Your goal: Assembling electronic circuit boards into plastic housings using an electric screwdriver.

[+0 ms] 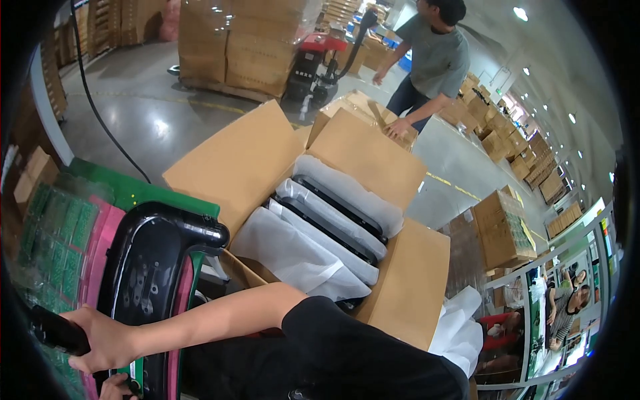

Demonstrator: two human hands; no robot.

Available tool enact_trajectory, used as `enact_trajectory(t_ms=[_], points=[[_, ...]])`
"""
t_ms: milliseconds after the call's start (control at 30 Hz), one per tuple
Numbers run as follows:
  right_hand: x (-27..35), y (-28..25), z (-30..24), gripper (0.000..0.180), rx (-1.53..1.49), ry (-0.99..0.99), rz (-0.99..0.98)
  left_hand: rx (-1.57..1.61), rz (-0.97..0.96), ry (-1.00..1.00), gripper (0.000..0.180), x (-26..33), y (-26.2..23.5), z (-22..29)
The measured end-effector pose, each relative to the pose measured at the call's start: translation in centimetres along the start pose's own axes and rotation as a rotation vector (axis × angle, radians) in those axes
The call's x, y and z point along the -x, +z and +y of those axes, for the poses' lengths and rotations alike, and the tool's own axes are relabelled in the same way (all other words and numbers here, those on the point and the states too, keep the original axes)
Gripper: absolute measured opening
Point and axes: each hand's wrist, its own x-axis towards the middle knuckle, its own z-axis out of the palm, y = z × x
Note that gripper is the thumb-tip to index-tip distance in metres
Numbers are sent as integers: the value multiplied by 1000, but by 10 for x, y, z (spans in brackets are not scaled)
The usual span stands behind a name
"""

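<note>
My right hand (103,341), its arm stretched across from the lower right in a black sleeve, is wrapped round a black cylinder (60,331) that looks like a tool's grip. Its working end is out of sight. Below it, at the bottom edge, my left hand (115,387) shows only in part, fingers bent beside a small dark round piece; what they hold is hidden. Both hands are over or beside a glossy black moulded part (143,267) with a curved arm, lying on a pink-edged green support (140,187).
An open carton (237,160) holds black parts wrapped in white foam sheet (293,250). Green pieces under clear plastic (57,247) lie at left. Beyond the carton, a co-worker (433,63) touches another box (363,107). A black cable (97,110) hangs at left.
</note>
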Motion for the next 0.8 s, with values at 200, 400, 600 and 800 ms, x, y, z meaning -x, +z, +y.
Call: enact_trajectory(t_ms=[200,400,600,800], points=[[3,3,-12,27,-5,46,25,85,-6,-45,10,1,-3,3],[0,1,-1,26,45,79,-32,96,-49,-96,9,2,-7,6],[2,6,-3,31,117,-21,-42,99,-26,-45,8,7,-3,0],[3,12,-10,26,33,136,-54,117,46,-8,7,13,3,0]])
